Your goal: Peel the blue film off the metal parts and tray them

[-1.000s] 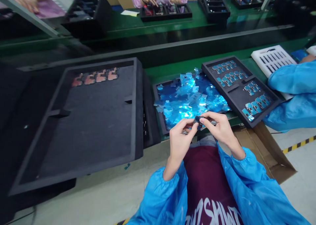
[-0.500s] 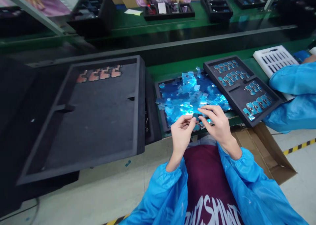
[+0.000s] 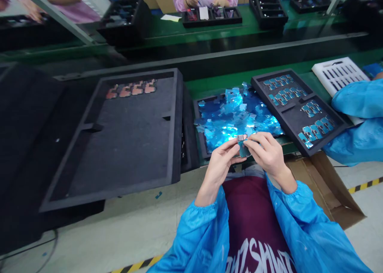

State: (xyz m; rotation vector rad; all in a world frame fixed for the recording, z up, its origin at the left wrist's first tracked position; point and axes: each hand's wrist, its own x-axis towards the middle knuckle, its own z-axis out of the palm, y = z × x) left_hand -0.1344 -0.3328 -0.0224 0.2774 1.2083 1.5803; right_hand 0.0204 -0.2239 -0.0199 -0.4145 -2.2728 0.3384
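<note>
My left hand is closed on a small circuit board with a blue film on its face and a silvery part at its top. The fingertips of my right hand pinch at the board's upper right edge, perhaps on the film; the exact grip is too small to make out. Just beyond both hands lies a tray heaped with loose blue film pieces. To the right, a black foam tray holds rows of blue-covered boards.
A large black tray at left carries several reddish boards along its far edge. A white slotted rack and a co-worker's blue sleeve are at right. Below stands an open cardboard box. Other people work across the green bench.
The board between my hands has turned up and now shows its blue face and silvery part. My right fingers have closed in on its edge. The whole view has shifted slightly.
</note>
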